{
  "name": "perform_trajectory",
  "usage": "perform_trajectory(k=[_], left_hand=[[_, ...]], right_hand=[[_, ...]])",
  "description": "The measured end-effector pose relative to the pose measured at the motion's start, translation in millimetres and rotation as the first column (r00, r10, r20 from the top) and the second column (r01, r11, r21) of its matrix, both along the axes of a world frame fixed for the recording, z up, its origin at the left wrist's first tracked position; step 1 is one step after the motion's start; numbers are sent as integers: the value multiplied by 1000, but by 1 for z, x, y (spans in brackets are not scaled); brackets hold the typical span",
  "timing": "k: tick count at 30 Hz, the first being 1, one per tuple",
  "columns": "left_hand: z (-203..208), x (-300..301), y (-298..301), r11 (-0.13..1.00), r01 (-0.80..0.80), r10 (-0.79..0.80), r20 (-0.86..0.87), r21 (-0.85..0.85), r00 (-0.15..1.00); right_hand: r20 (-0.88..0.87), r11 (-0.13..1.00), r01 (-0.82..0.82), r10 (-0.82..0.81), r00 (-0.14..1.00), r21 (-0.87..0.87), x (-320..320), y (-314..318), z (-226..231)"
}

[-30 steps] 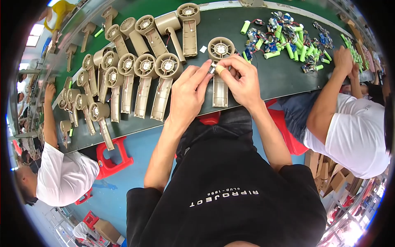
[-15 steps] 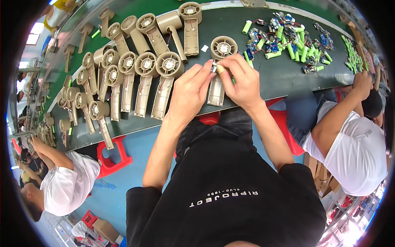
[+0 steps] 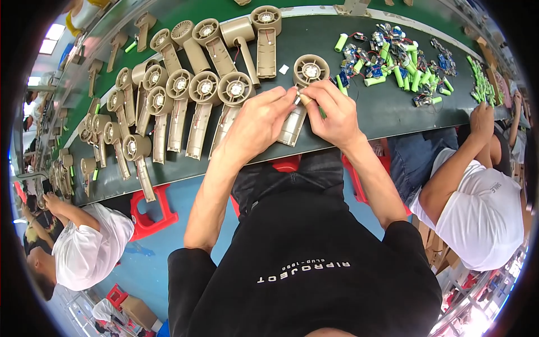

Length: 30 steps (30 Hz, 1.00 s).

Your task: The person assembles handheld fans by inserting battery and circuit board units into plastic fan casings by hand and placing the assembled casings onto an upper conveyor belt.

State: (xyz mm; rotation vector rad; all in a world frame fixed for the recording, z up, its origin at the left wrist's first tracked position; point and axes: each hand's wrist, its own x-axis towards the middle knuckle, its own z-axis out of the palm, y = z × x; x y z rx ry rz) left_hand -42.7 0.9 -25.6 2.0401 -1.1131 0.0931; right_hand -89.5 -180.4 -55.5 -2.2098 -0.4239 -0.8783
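Directly in front of me, a beige handheld fan half-shell [image 3: 290, 126] lies on the table, its round fan head [image 3: 311, 68] beyond my fingers. Over its handle, my left hand [image 3: 261, 121] is closed in a pinch on a small whitish part [image 3: 297, 100]. My right hand [image 3: 335, 115] meets it there, thumb and index finger pinched together at the same spot; a pale finger cover shows on one fingertip. What the right fingertips grip is too small to make out. A bit of green [image 3: 322, 113], perhaps a battery cell, shows under the right hand.
Several beige fan shells [image 3: 178, 112] stand in rows to the left. Right of centre sits a heap of green battery cells with circuit boards and wires [image 3: 401, 62]; more green cells [image 3: 482, 84] lie farther right. Co-workers sit on both sides [image 3: 92, 247] along the dark table [image 3: 387, 106].
Both hands stay pinched together over the fan handle and have shifted slightly. The whole view has moved a little, and the small part shows at a different angle.
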Motion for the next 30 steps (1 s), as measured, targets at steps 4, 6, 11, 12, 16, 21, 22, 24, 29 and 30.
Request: perform_trajectory(k=[4, 6, 11, 12, 16, 21, 22, 24, 29, 30], left_hand=[[0, 2, -5, 999, 12, -13, -24, -36, 1000], [6, 3, -9, 1000, -5, 4, -47, -5, 999], [-1, -1, -4, 973, -228, 214, -218, -44, 952], [-14, 1, -4, 956, -253, 232, -146, -150, 962], [6, 8, -14, 927, -275, -62, -826, -256, 560], [73, 83, 19, 912, -317, 61, -675, -262, 735], [86, 107, 29, 907, -377, 221, -548, -188, 807], [83, 169, 55, 829, -500, 448, -236, -252, 862], [68, 294, 119, 729, -680, 555, -515, -79, 654], [65, 312, 129, 728, -681, 557, -505, -85, 659]], right_hand=[[-16, 1000, 16, -16, 1000, -8, 1, -5, 2], [-18, 1000, 19, -19, 1000, -2, 2, -6, 6], [-241, 952, 306, -290, 926, 29, -22, 21, 23], [-353, 949, 312, -276, 894, 49, -31, 27, 18], [-587, 813, 366, -37, 809, 453, -41, 25, 27], [-472, 826, 155, 147, 869, 542, 34, 25, 83], [-498, 872, 125, 147, 855, 473, 66, 24, 84], [-317, 989, 10, 39, 947, 151, 149, 46, 84], [-468, 997, -62, 73, 881, 41, 316, 127, 74], [-430, 997, -75, 60, 901, -19, 347, 130, 60]])
